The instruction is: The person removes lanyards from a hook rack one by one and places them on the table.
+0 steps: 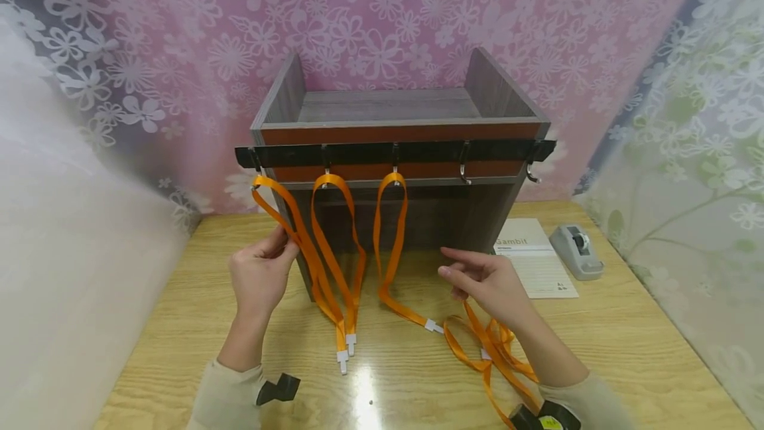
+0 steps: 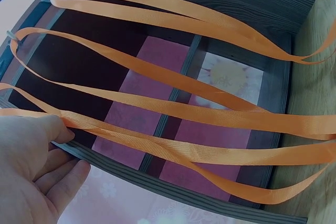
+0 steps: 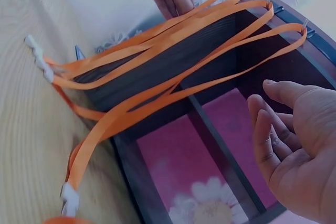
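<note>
Three orange lanyards hang from hooks on a black rail: a left lanyard, a middle lanyard and a right lanyard. White clips are at their lower ends. My left hand is beside the left lanyard, fingertips right at its strap; in the left wrist view its fingers are loosely bent below the strap. Right of the hanging straps, my right hand is held in the air with relaxed fingers and nothing in them. Below it, a loose pile of orange lanyards lies on the table.
The rail runs across the front of a grey wooden shelf unit, with bare hooks at its right. A notepad and a grey tape dispenser lie on the wooden table at the right. Patterned walls stand behind and beside.
</note>
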Motion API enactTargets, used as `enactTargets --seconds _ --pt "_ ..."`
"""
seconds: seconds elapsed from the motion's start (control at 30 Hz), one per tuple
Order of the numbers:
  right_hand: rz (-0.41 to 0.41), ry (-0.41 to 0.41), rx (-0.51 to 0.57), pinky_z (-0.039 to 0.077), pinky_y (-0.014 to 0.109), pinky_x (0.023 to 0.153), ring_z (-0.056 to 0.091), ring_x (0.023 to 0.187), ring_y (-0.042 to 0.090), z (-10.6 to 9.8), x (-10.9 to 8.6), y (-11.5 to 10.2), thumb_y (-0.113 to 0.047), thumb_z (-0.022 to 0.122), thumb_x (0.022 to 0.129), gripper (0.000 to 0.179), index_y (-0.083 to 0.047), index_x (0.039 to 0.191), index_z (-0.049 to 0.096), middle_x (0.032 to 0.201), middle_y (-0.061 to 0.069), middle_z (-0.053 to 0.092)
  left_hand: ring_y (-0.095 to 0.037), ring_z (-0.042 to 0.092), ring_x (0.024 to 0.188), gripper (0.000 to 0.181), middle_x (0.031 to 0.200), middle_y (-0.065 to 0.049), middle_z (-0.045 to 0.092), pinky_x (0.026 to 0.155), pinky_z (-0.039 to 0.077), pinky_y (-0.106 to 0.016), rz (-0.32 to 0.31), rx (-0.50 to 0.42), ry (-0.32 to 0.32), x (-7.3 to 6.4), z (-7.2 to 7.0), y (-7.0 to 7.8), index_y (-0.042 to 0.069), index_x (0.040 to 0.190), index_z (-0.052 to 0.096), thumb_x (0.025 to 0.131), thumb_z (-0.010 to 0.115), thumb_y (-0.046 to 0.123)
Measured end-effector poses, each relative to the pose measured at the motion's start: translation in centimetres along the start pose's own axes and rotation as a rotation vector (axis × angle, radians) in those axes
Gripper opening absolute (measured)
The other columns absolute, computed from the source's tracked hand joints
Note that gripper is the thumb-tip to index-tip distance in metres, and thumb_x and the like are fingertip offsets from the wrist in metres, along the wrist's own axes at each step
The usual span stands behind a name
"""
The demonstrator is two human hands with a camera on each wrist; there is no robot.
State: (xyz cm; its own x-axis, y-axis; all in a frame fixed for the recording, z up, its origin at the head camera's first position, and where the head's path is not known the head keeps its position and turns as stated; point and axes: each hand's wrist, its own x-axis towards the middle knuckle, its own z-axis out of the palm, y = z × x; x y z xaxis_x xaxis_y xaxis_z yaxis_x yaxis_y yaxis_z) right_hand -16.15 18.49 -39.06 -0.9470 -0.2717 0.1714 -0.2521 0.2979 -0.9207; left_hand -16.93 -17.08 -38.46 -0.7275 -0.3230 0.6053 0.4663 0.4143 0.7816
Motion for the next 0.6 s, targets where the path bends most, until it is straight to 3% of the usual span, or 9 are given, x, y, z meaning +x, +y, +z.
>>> enactTargets --seconds 0.13,0.37,0.6 --pt "0.017 -0.005 0.025 0.058 0.030 0.060 0.066 0.063 0.017 0.6 1.0 -0.5 -0.024 0.073 0.093 0.039 -0.008 0.128 0.068 0.087 0.001 0.071 0.015 0.065 0.077 0.026 0.094 -0.020 0.074 0.067 0.054 -0.008 0.008 0.003 -0.003 0.0 0.0 0.0 0.000 0.107 0.075 0.082 0.075 -0.006" --pt "0.011 -0.037 0.105 0.063 0.036 0.066 0.069 0.064 0.017 1.7 2.6 -1.7 -0.024 0.073 0.093 0.042 -0.008 0.131 0.066 0.091 0.002 0.075 0.014 0.065 0.076 0.025 0.093 -0.018 0.075 0.066 0.054 -0.008 0.027 0.015 0.001 -0.1 0.0 -0.1 0.002 0.107 0.075 0.083 0.075 -0.005" --pt "-0.012 -0.065 0.121 0.061 0.031 0.062 0.068 0.060 0.014 3.0 3.8 -2.7 -0.024 0.074 0.092 0.046 -0.007 0.133 0.065 0.097 0.013 0.075 0.014 0.066 0.077 0.025 0.094 -0.017 0.075 0.067 0.054 -0.009 -0.003 -0.001 -0.005 -0.2 0.1 0.1 0.003 0.107 0.075 0.083 0.075 -0.004"
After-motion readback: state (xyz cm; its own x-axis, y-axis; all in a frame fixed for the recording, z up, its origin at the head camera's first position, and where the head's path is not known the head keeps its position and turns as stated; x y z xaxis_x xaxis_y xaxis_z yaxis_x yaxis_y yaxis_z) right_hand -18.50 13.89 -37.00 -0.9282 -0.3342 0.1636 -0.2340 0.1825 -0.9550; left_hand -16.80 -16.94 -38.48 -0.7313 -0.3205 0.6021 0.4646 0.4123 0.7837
